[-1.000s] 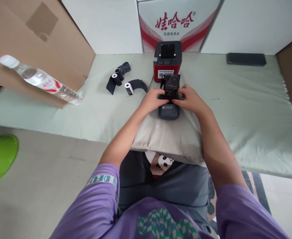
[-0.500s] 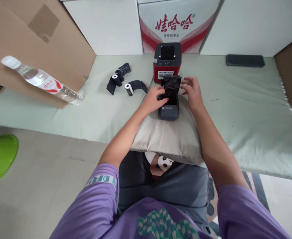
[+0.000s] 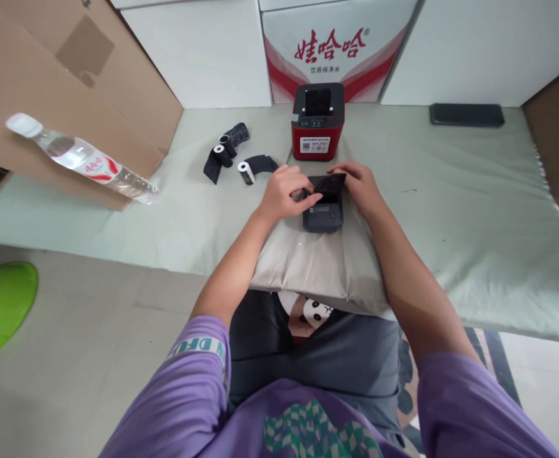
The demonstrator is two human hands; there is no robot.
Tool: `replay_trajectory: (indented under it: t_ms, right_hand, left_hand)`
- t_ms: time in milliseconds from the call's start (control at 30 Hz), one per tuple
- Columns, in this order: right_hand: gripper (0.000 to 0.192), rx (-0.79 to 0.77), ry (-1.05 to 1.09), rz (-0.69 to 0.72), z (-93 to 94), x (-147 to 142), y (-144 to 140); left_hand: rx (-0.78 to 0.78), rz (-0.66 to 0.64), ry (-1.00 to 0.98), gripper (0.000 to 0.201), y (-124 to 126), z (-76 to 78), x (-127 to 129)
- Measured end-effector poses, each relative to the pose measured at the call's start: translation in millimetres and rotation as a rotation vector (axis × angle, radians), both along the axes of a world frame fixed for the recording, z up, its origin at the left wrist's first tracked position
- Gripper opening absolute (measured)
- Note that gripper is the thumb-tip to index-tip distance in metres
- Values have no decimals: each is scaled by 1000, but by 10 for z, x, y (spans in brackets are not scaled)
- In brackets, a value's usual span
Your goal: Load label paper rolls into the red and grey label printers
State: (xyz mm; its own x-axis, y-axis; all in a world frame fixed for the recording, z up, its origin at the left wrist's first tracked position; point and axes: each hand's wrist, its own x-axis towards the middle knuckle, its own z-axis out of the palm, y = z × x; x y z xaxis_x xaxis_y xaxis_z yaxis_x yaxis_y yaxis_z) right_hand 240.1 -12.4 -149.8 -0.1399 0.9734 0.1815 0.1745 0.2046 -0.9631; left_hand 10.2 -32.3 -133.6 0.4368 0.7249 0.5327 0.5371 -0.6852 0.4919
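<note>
Since half a second ago the raised black lid point(image 3: 327, 185) has come down over the dark printer point(image 3: 323, 213) on the pillow point(image 3: 317, 267). Both hands press it: left hand point(image 3: 282, 194) curled onto the lid's left edge, right hand point(image 3: 359, 188) flat on its right. Closing seems underway; next, I judge, even downward pressure until it latches.

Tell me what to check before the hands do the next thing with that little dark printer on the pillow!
1. Both hands on it: ok. Left hand and right hand rest at the far end of the dark printer.
2. Printer sitting steady: ok, flat on the pillow.
3. Black lid closed: cannot tell, the fingers hide its edges.
4. Paper inside: cannot tell.
5. Spare paper rolls near: ok, on the mat beside the left hand.
6. Red printer out of the way: ok, behind and apart.
</note>
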Motion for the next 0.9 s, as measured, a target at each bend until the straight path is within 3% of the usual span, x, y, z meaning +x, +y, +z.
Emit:
replay_trajectory:
  t_ms: [133,267,367,567,900]
  right_hand:
    - [36,-33,-77,116,-32,13,11]
    - [37,-54,-131,200,20,61,-12]
    - [38,-67,-131,241,52,87,-24]
    - [39,-75,-112,276,0,98,-16]
    - [42,-63,-152,345,63,89,-71]
  left_hand:
    - [-34,113,-168,64,-6,-6,6]
    - [-251,206,-199,46,80,-76,20]
    - [-446,142,-155,37,157,-169,-7]
    - [-718,-31,-174,42,221,-265,-59]
    - [-779,-42,-207,41,223,-266,-31]
